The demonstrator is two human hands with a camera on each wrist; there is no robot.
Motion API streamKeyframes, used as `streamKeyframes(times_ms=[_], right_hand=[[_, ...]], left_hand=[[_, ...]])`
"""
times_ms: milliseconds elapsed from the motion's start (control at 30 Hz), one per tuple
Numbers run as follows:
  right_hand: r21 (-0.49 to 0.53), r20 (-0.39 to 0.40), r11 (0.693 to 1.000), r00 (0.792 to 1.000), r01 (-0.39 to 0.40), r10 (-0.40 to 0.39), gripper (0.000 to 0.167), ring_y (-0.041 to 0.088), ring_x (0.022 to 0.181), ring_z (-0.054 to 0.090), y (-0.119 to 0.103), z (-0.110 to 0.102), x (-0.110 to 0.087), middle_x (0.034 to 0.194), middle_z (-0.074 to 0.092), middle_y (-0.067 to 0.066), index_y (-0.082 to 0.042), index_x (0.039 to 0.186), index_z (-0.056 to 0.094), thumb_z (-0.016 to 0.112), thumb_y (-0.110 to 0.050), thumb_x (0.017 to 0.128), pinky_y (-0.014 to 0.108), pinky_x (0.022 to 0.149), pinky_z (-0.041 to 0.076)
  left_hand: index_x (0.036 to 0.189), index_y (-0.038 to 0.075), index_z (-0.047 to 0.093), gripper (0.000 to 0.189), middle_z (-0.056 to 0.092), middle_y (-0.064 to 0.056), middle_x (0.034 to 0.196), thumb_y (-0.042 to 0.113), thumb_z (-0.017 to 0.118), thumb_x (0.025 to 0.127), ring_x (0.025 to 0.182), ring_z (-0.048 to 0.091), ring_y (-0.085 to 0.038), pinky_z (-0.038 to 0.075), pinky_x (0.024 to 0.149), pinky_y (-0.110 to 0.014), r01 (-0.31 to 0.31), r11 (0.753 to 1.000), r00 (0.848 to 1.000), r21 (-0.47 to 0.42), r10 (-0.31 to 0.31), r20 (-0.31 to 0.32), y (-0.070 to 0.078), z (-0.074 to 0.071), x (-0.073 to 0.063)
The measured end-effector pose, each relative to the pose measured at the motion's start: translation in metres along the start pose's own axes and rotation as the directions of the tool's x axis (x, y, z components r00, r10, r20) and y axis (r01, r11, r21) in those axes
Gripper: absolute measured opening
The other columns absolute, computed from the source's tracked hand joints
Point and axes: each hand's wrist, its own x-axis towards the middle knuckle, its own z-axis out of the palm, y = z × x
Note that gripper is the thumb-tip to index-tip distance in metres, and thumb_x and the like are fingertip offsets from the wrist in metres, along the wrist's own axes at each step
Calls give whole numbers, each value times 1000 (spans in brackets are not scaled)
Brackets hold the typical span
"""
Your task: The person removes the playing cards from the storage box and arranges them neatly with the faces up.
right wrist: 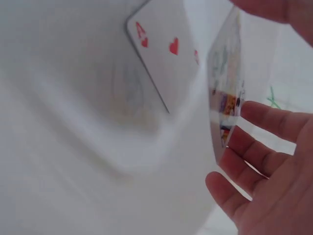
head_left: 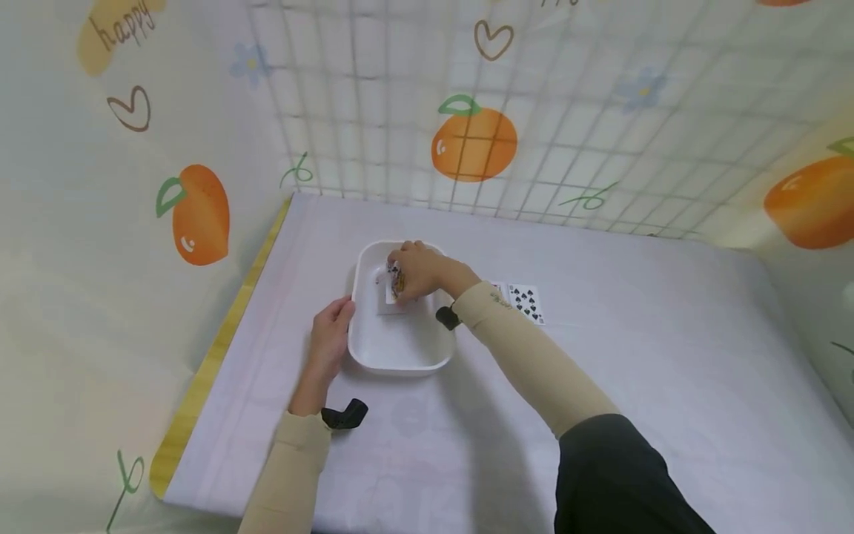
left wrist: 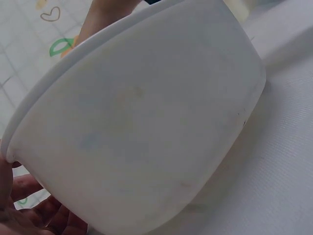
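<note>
A white plastic basin (head_left: 403, 356) stands on the table, its outer wall (left wrist: 146, 122) filling the left wrist view. My left hand (head_left: 330, 334) grips its left side, the thumb at the rim and the fingers (left wrist: 49, 215) curled beneath. Inside the basin, my right hand (head_left: 423, 271) pinches a face playing card (head_left: 392, 289) between thumb and fingers. That card stands steeply tilted in the right wrist view. Near it an ace of hearts (right wrist: 168, 54) lies face up in the basin. In the head view my hand and the held card cover most of it.
Right of the basin, a spade card (head_left: 527, 302) lies face up on the white tablecloth (head_left: 654, 356). Another card (head_left: 497, 286) beside it is mostly behind my right forearm. A wire grid (head_left: 400, 141) and fruit-printed cloth rise at the back.
</note>
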Motion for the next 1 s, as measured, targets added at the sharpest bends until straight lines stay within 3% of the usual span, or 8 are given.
streamKeyframes(times_ms=[500, 1000], right_hand=[[-22, -28, 995, 995, -94, 93, 87, 28, 117, 41, 21, -17, -42, 132, 49, 12, -8, 142, 50, 86, -41, 70, 45, 97, 46], [-9, -56, 994, 993, -107, 106, 89, 28, 118, 41, 37, -24, -71, 132, 50, 14, -5, 141, 51, 87, -40, 68, 47, 99, 45]], left_hand=[[141, 5, 53, 44, 55, -12, 140, 29, 49, 105, 124, 54, -26, 44, 105, -41, 45, 999, 999, 18, -45, -24, 1, 6, -3], [143, 7, 51, 47, 53, -12, 142, 33, 48, 104, 127, 52, -27, 43, 106, -43, 78, 996, 997, 43, -76, -34, 5, 9, -8]])
